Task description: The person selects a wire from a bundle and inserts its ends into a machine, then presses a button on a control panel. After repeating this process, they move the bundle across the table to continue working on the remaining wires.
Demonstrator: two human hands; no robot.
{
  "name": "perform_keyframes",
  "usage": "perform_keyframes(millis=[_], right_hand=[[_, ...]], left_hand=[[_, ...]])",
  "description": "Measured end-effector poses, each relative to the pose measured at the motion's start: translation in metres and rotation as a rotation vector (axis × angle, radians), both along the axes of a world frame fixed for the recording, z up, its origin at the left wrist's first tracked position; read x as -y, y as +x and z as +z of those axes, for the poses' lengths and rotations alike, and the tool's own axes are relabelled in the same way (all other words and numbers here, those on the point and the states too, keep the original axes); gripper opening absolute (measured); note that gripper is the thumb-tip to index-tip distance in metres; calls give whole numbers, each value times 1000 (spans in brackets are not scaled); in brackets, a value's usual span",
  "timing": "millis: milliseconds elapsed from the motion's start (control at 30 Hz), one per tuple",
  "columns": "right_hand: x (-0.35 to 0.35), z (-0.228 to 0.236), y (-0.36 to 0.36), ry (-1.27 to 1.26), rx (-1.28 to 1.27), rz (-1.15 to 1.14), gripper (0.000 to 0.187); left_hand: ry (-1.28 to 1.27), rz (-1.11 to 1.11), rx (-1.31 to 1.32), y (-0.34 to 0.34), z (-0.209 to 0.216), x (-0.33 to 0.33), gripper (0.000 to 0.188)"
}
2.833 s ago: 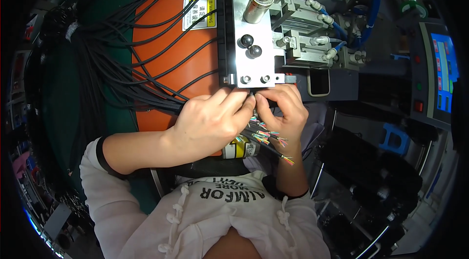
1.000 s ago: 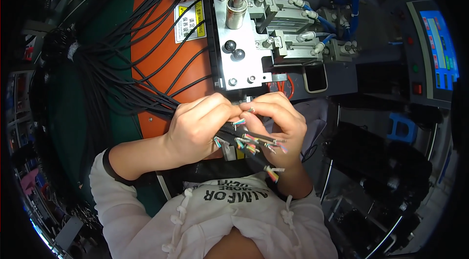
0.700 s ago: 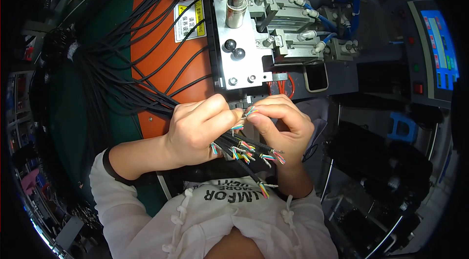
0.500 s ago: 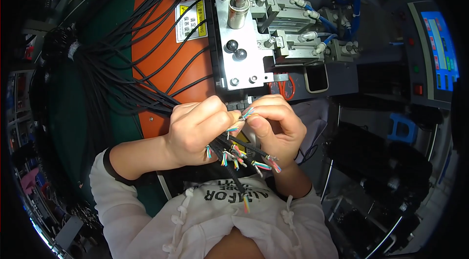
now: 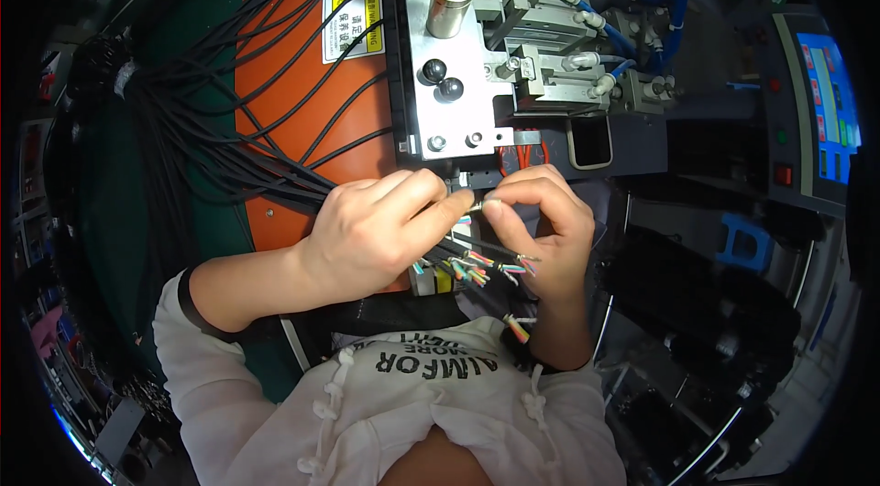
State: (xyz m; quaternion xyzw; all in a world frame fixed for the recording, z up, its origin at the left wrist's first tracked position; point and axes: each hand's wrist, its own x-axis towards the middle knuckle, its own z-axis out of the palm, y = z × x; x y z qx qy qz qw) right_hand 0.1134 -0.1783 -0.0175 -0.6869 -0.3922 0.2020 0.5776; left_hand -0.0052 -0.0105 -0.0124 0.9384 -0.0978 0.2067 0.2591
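Just in front of a metal fixture (image 5: 458,73), my left hand (image 5: 367,225) is closed around a black cable near its end. The fingertips of my right hand (image 5: 555,225) pinch the tip of that cable's stripped end (image 5: 476,207), where a short pale, shiny stretch shows between the two hands. My fingers hide most of its wires. Below my hands, several other black cable ends (image 5: 478,268) fan out, with short coloured wires and bare strands showing. One more cable end with coloured wires (image 5: 516,330) hangs lower, over the white top.
A thick bundle of black cables (image 5: 202,142) runs across the orange surface (image 5: 298,110) at left. Pneumatic cylinders (image 5: 559,78) stand behind the fixture, with blue hoses. Red-handled pliers (image 5: 524,158) and a phone-like object (image 5: 589,142) lie beyond my right hand. A control screen (image 5: 830,105) is at far right.
My right hand has shifted right, and its fingertips are now straight across from my left ones. The coloured wires that showed between them are mostly covered. The loose cable ends have swung right.
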Motion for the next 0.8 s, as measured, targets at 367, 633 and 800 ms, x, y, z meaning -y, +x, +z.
perform_keyframes(millis=[367, 633, 800], right_hand=[[-17, -25, -2, -140, 289, -201, 7], [-21, -35, -6, -83, 387, -214, 10], [-20, -40, -8, -88, 310, -257, 10]], left_hand=[[268, 54, 34, -1, -4, 6, 32], [291, 92, -33, -2, -3, 8, 29], [304, 91, -42, 3, -3, 8, 29]])
